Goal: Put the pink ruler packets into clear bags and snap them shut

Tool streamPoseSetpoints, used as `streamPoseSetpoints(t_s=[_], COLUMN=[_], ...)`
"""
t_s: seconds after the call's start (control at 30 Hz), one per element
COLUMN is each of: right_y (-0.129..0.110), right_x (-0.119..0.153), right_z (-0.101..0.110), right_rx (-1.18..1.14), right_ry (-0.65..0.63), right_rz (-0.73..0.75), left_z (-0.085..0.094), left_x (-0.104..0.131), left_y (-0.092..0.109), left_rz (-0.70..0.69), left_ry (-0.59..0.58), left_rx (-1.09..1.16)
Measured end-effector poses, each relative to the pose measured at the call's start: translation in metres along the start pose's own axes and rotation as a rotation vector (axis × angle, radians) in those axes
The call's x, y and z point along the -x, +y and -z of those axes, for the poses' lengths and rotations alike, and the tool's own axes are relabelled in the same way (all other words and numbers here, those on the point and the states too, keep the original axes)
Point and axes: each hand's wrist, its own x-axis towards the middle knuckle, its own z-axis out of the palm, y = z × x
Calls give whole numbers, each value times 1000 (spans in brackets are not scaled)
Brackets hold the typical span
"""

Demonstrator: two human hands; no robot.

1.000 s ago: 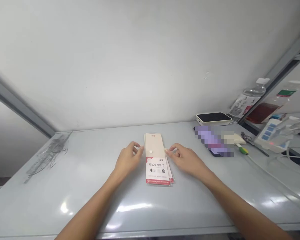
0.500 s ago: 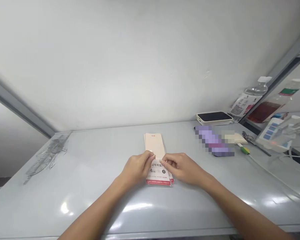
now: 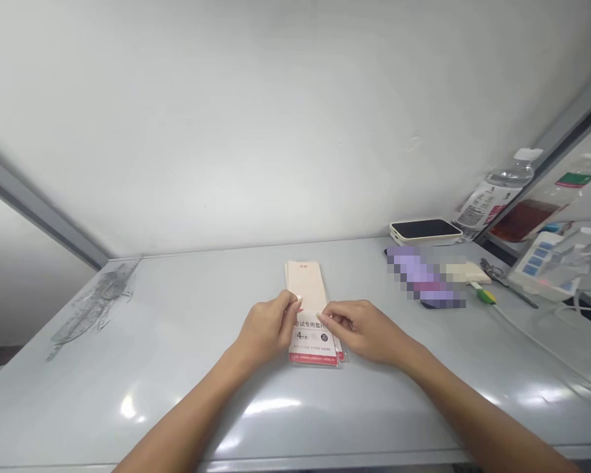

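Note:
A flat packet [image 3: 312, 341] with a pale upper part, black lettering and a red band at its lower end lies on the grey table, over at least one similar packet. My left hand [image 3: 270, 325] pinches at the packet's left edge, about halfway up, thumb and forefinger pressed together. From the other side, my right hand [image 3: 357, 328] has its fingers curled, with thumb and fingertip closed at the packet's right edge. Both hands rest low over the packet, their fingertips a short gap apart.
At the back right lie a phone [image 3: 426, 230], a blurred purple item [image 3: 421, 276] and a cable with a green and yellow plug [image 3: 485, 295]. Farther right stand a clear bottle [image 3: 497, 194], a bottle of dark red liquid [image 3: 526, 213] and a plastic box [image 3: 536, 263].
My left fingertips have shifted slightly up and left along the packet, so the gap between my hands is a little wider. My right hand has hardly moved.

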Motion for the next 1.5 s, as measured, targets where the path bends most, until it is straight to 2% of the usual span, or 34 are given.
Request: streamPoseSetpoints(t_s=[0.1, 0.2, 0.33, 0.47, 0.6, 0.83, 1.1, 1.5], right_y=[-1, -2, -2, -1, -1, -2, 0, 2], right_x=[0, 1, 0, 0, 0, 0, 0, -1], right_z=[0, 1, 1, 1, 1, 0, -1, -1], right_rx=[-2, -4, -8, 1, 15, 26, 22, 26], right_ry=[-7, -7, -4, 13, 27, 38, 27, 20], right_rz=[-8, -11, -16, -30, -34, -40, -56, -64], left_z=[1, 2, 0, -7, -7, 7, 1, 4], left_x=[-1, -3, -5, -3, -3, -8, -6, -7], left_y=[2, 3, 1, -3, -3, -3, 2, 1], left_rz=[39, 144, 276, 314, 333, 298, 249, 186], left_ry=[6, 26, -21, -88, -70, 14, 1, 42], left_rx=[23, 18, -71, -140, -125, -84, 72, 78])
